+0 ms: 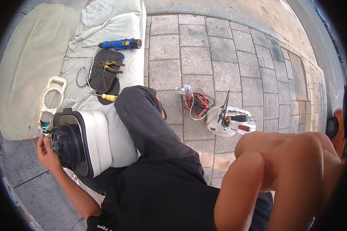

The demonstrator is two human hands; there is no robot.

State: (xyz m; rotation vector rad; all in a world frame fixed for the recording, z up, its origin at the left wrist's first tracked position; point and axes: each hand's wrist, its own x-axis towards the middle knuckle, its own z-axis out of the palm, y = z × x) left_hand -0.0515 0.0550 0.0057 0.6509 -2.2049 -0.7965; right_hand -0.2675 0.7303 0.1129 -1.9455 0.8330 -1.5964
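My left hand [48, 156] is at the left, beside a white appliance housing [98, 133] lying on its side with a black rim and a round black part [67, 144] facing left. Its thumb and fingers are pinched on thin wires [45, 134], one of them red. Right above the fingers lies a cream plastic frame [50, 96] with a round opening and a small green circuit board [45, 124] at its lower end. Very close and large at the lower right is my right hand [285, 161], with bent fingers; its fingertips are hidden.
On the pale cushion [108, 23] lie a blue power tool [121, 44], a black perforated piece [104, 79], yellow-handled pliers [112, 67] and a yellow screwdriver [107, 97]. A red meter with leads [198, 104] and a white plastic part holding tools [219, 129] rest on the paving.
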